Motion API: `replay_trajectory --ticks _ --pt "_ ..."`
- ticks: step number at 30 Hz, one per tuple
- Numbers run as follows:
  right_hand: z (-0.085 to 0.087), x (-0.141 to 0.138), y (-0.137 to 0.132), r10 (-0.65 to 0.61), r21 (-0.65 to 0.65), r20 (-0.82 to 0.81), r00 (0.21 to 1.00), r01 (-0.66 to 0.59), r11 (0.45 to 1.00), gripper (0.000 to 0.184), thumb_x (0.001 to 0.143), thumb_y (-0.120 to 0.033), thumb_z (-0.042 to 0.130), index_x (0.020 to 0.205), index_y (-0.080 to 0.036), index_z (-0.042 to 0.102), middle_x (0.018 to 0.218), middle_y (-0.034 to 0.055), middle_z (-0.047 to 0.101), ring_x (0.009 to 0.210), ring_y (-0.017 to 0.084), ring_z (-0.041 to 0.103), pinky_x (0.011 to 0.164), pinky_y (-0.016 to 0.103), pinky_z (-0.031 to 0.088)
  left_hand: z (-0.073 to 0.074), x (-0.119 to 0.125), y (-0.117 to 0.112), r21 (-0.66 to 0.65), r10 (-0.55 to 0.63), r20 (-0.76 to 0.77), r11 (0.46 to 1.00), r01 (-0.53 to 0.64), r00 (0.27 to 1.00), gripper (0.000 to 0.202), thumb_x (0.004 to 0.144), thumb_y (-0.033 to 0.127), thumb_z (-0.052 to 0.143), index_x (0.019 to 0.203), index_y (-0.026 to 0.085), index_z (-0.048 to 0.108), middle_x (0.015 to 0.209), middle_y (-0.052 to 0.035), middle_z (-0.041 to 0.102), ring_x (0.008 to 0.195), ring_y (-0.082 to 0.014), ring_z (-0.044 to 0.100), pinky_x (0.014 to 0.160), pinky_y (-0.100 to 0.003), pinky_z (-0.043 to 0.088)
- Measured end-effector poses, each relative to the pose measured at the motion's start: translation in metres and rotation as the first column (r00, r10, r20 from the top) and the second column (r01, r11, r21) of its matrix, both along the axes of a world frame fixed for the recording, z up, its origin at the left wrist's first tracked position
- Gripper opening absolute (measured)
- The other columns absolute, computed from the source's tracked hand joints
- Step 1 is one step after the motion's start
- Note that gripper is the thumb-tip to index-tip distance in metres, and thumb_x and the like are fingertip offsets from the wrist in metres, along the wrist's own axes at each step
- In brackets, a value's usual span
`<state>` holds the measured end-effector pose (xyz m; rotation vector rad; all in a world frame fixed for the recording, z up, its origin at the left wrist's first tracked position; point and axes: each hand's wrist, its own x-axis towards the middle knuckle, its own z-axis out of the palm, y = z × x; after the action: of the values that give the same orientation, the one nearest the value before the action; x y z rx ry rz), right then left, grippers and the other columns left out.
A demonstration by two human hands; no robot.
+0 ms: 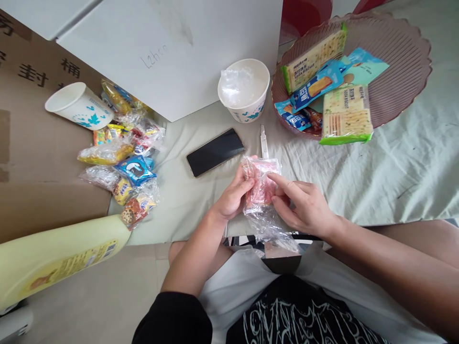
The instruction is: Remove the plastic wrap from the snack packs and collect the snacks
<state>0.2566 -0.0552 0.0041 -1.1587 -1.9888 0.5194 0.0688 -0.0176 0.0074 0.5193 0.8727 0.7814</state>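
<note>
Pink packet (261, 191) in clear film at centre of frame, left hand (233, 197) clamped on its left edge, thumb on top; right hand (304, 205) has the index fingertip on its face and another digit at the right edge, whether pinching cannot be told. Loose film (268, 228) hangs below; a black phone (215, 152) lies near, upper left of the packet, and a paper cup (247, 107) stands at upper centre.
</note>
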Motion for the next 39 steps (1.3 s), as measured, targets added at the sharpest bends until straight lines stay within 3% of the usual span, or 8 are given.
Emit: replay_trajectory --ticks 6,11,17,21,23,27,33,39 --pt "0.006 0.0 0.004 -0.195 -0.055 -0.104 0.975 0.19 0.98 0.033 0.088 -0.022 0.061 0.121 -0.023 0.057 0.087 0.0026 0.06 0.058 0.012 0.053 0.056 0.028 0.049 0.002 -0.005 -0.002 0.007 -0.145 0.019 0.989 0.145 0.989 0.059 0.081 0.033 0.076 0.137 0.029 0.058 0.117 -0.0041 0.071 0.105 -0.0228 0.068 0.093 -0.033 0.05" --pt "0.014 0.006 0.006 -0.159 -0.199 -0.113 0.981 0.134 0.971 0.007 0.088 -0.019 0.056 0.092 -0.023 0.061 0.051 -0.0104 0.034 0.041 0.008 0.039 0.045 0.021 0.037 0.003 -0.01 -0.001 -0.001 -0.232 0.067 0.973 0.233 0.97 0.057 0.079 0.031 0.077 0.134 0.028 0.062 0.104 -0.0025 0.072 0.088 -0.0181 0.068 0.084 -0.03 0.05" --pt "0.015 0.012 0.007 -0.189 -0.319 -0.265 0.946 0.099 0.943 0.005 0.09 -0.02 0.059 0.091 -0.021 0.063 0.063 -0.0038 0.065 0.055 0.011 0.064 0.056 0.024 0.051 0.003 -0.011 0.003 -0.009 -0.244 0.083 0.969 0.245 0.966 0.057 0.077 0.031 0.078 0.131 0.025 0.064 0.099 -0.0025 0.072 0.081 -0.0163 0.067 0.076 -0.026 0.049" --pt "0.005 0.007 0.005 -0.201 -0.158 -0.311 0.929 0.158 0.975 0.038 0.091 -0.013 0.058 0.126 -0.025 0.059 0.1 0.0047 0.074 0.076 0.017 0.073 0.071 0.033 0.06 0.001 -0.007 0.003 0.004 -0.13 0.062 0.992 0.13 0.99 0.052 0.078 0.035 0.077 0.128 0.026 0.064 0.108 -0.0023 0.072 0.093 -0.0184 0.068 0.084 -0.028 0.05" --pt "0.002 0.004 0.004 -0.132 -0.007 -0.325 0.936 0.137 0.991 0.057 0.089 -0.01 0.058 0.142 -0.031 0.049 0.129 0.0095 0.066 0.084 0.018 0.073 0.073 0.037 0.061 0.0 -0.006 0.004 0.002 -0.078 0.042 0.997 0.078 0.996 0.044 0.079 0.036 0.077 0.12 0.025 0.067 0.109 -0.0023 0.072 0.096 -0.0194 0.068 0.087 -0.029 0.05" --pt "0.002 0.001 0.006 -0.063 0.129 -0.278 0.959 0.102 0.986 0.056 0.087 -0.005 0.059 0.135 -0.033 0.053 0.142 0.0092 0.055 0.095 0.02 0.07 0.083 0.041 0.061 -0.002 -0.005 0.004 -0.012 -0.047 0.033 0.999 0.047 0.998 0.041 0.075 0.039 0.081 0.111 0.024 0.069 0.105 -0.0015 0.072 0.093 -0.0189 0.069 0.084 -0.029 0.053" --pt "0.002 0.001 0.008 -0.097 -0.17 -0.253 0.963 0.055 0.984 0.042 0.089 -0.027 0.064 0.129 -0.023 0.052 0.119 0.0128 0.06 0.104 0.025 0.064 0.076 0.039 0.062 -0.007 -0.006 -0.001 0.085 -0.068 0.0 0.994 0.068 0.998 0.052 0.07 0.042 0.088 0.114 0.027 0.065 0.099 -0.0004 0.07 0.083 -0.0166 0.068 0.075 -0.029 0.055" --pt "-0.003 0.005 0.008 -0.209 -0.539 -0.389 0.897 -0.038 0.841 0.06 0.083 -0.05 0.071 0.131 -0.022 0.048 0.11 0.0105 0.059 0.093 0.022 0.063 0.066 0.033 0.06 -0.011 -0.006 -0.002 0.175 -0.093 -0.013 0.98 0.093 0.996 0.051 0.07 0.039 0.089 0.113 0.025 0.065 0.089 0.0007 0.069 0.064 -0.0101 0.063 0.06 -0.023 0.052"
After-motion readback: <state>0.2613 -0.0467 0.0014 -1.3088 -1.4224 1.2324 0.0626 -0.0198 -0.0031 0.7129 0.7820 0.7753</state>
